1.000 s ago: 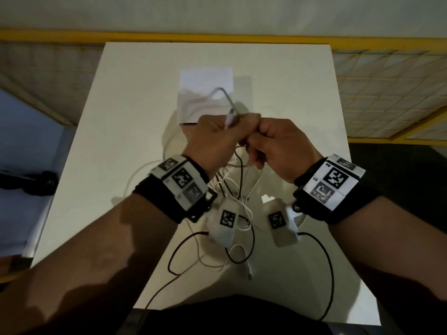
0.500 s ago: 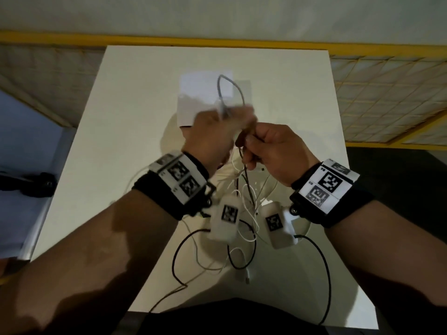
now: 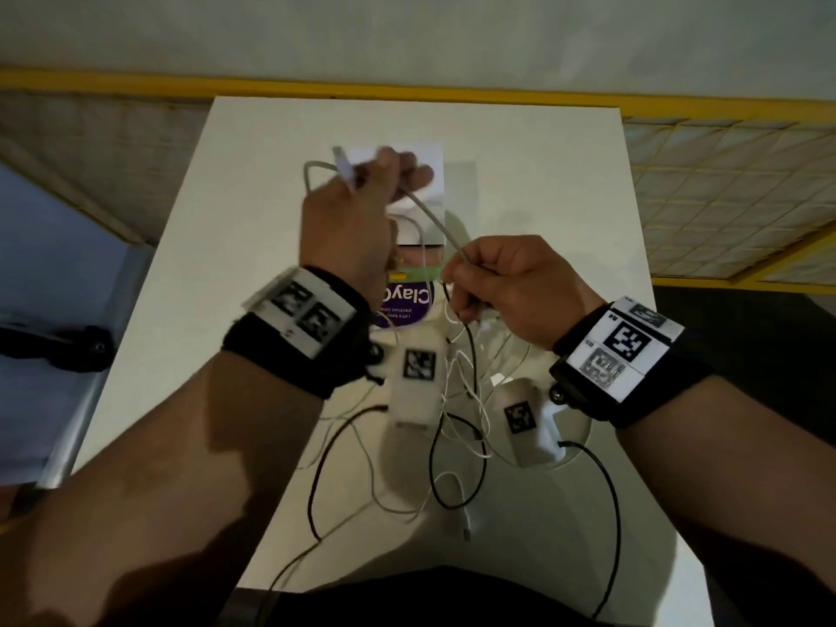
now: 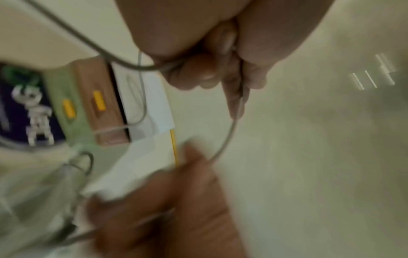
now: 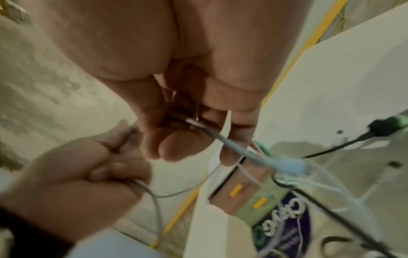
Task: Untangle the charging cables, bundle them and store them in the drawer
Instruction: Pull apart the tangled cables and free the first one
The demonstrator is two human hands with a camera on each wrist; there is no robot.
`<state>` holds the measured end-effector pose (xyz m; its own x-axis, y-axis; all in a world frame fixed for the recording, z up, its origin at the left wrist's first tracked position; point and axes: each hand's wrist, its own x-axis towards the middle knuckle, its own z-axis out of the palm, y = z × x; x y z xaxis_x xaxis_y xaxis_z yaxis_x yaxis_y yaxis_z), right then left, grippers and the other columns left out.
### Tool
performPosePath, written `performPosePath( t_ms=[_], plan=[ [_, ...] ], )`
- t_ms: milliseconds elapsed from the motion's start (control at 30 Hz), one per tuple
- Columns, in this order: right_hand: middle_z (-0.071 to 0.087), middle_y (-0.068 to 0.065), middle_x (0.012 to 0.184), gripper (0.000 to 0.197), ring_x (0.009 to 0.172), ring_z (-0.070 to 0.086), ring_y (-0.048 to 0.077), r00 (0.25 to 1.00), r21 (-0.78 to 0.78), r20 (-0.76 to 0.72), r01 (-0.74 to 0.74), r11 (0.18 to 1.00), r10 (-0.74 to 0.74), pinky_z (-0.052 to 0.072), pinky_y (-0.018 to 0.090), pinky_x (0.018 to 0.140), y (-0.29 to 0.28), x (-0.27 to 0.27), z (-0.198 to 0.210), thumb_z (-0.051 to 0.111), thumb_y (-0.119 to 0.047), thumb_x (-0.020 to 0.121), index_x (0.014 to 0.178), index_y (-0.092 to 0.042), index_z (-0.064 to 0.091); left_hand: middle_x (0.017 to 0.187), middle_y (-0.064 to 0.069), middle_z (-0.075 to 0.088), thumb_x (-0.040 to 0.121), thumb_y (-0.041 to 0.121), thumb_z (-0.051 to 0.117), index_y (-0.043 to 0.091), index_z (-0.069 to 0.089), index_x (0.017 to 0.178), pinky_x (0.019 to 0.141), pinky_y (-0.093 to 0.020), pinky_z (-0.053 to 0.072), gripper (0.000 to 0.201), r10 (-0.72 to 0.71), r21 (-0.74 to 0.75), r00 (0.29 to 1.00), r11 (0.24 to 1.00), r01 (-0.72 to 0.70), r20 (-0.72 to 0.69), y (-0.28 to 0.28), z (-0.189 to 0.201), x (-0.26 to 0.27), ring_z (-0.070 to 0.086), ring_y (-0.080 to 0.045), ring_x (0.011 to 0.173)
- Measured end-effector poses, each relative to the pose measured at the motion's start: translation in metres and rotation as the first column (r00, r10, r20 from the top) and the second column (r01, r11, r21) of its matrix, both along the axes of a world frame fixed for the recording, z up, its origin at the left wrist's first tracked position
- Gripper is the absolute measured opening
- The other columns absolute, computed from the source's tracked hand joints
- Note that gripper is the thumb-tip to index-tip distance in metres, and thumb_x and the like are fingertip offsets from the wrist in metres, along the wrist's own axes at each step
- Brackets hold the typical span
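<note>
A grey charging cable (image 3: 432, 214) stretches between my two hands above the white table (image 3: 253, 228). My left hand (image 3: 362, 196) is raised at the far side and grips the cable near its white plug (image 3: 344, 167), with a small loop sticking out to the left. My right hand (image 3: 502, 282) pinches the same cable (image 5: 234, 144) lower down and nearer to me. Below both wrists a tangle of thin white and black cables (image 3: 457, 427) hangs down to the table. In the left wrist view the grey cable (image 4: 229, 136) curves from my left fingers toward my right hand.
A purple-labelled pack (image 3: 407, 300) lies on the table under my hands, with a white sheet (image 3: 429, 165) beyond it. A yellow rail (image 3: 452, 88) runs along the wall behind the table. A dark object (image 3: 68, 350) sits off the table at the left.
My left hand has lifted up and away from me, drawing the grey cable out from my right hand. The hands, which were touching, are now apart.
</note>
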<state>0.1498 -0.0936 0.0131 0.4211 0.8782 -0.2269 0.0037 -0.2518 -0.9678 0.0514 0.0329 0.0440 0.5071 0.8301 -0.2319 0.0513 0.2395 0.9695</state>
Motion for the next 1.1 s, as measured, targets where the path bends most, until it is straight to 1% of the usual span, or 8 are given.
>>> performPosePath(
  t_ms=[67,167,233,467,567,733,900,1100],
  plan=[
    [0.062,0.006,0.062,0.019,0.050,0.055,0.011,1.000,-0.027,-0.009,0.000,1.000,0.000,0.050,0.026,0.056,-0.002,-0.001,-0.002,0.051,-0.008,0.099,0.092,-0.003,0.067,0.089,0.002,0.078,0.096,0.027,0.061,0.008,0.073,0.101,0.036,-0.016,0.035,0.024,-0.054,-0.016,0.998,0.998,0.054,-0.012,0.000,0.002,-0.002,0.036,-0.011,0.038],
    [0.061,0.005,0.058,0.025,0.047,0.054,0.017,0.997,-0.007,-0.079,0.003,1.000,-0.004,0.053,0.059,0.069,0.001,-0.001,0.003,0.049,-0.014,0.101,0.085,-0.011,0.068,0.065,0.001,0.072,0.097,0.013,0.060,-0.007,0.071,0.102,0.038,-0.010,0.038,0.024,-0.226,0.108,0.972,0.967,0.232,-0.066,-0.019,0.003,-0.004,0.048,0.001,0.033],
    [0.062,0.007,0.058,0.028,0.043,0.053,0.019,0.989,0.002,-0.151,0.001,1.000,0.000,0.046,0.067,0.064,0.002,0.000,0.007,0.047,-0.018,0.102,0.085,-0.015,0.069,0.085,-0.015,0.073,0.099,0.013,0.055,-0.011,0.068,0.104,0.037,-0.010,0.038,0.028,-0.169,0.078,0.985,0.982,0.170,-0.014,-0.017,0.007,-0.002,0.050,0.002,0.033],
    [0.069,0.022,0.085,0.023,0.056,0.061,0.029,0.931,0.042,-0.359,0.087,0.995,-0.066,0.050,0.038,0.055,-0.021,0.007,0.010,0.043,0.005,0.096,0.088,0.005,0.065,0.096,-0.017,0.075,0.096,0.015,0.061,-0.004,0.073,0.100,0.058,-0.015,0.050,0.023,-0.256,0.229,0.965,0.937,0.262,-0.055,-0.027,0.005,0.010,0.065,0.002,0.055],
    [0.063,0.019,0.075,0.024,0.048,0.043,0.021,0.926,0.070,-0.347,0.186,0.980,-0.150,0.027,0.029,0.048,-0.044,0.015,0.006,0.042,-0.002,0.097,0.097,-0.005,0.066,0.091,-0.003,0.076,0.094,0.022,0.066,0.012,0.077,0.096,0.078,-0.024,0.056,0.015,-0.351,0.355,0.922,0.851,0.387,-0.163,-0.044,0.000,0.022,0.072,-0.010,0.086],
    [0.038,0.009,0.055,0.024,0.038,0.029,0.014,0.943,0.063,-0.155,0.306,0.950,-0.294,0.021,0.022,0.041,-0.121,0.043,-0.004,0.042,-0.007,0.102,0.093,-0.013,0.064,0.082,-0.019,0.075,0.100,0.047,0.046,0.003,0.075,0.086,0.041,-0.025,0.033,0.054,-0.487,0.194,0.833,0.819,0.540,-0.263,-0.089,0.015,0.054,0.045,-0.002,0.033],
    [0.061,0.013,0.070,0.016,0.048,0.045,0.017,0.899,-0.043,-0.137,0.414,0.909,-0.416,0.034,0.024,0.045,-0.199,0.081,-0.026,0.051,-0.010,0.085,0.083,-0.006,0.066,0.060,-0.011,0.071,0.102,0.047,0.037,0.000,0.073,0.082,0.051,-0.029,0.031,0.063,-0.630,0.172,0.674,0.668,0.724,-0.386,-0.169,0.012,0.105,0.044,0.000,0.032],
    [0.058,-0.018,0.063,0.027,0.056,0.050,0.001,0.895,-0.089,0.273,0.387,0.918,-0.351,0.041,0.022,0.060,-0.242,0.098,-0.071,0.048,-0.014,0.098,0.085,-0.030,0.065,0.040,-0.003,0.051,0.103,0.041,0.040,-0.006,0.068,0.069,0.047,-0.025,0.030,0.065,-0.620,0.135,0.696,0.704,0.697,-0.363,-0.210,-0.003,0.138,0.041,-0.006,0.031]
  ],
)
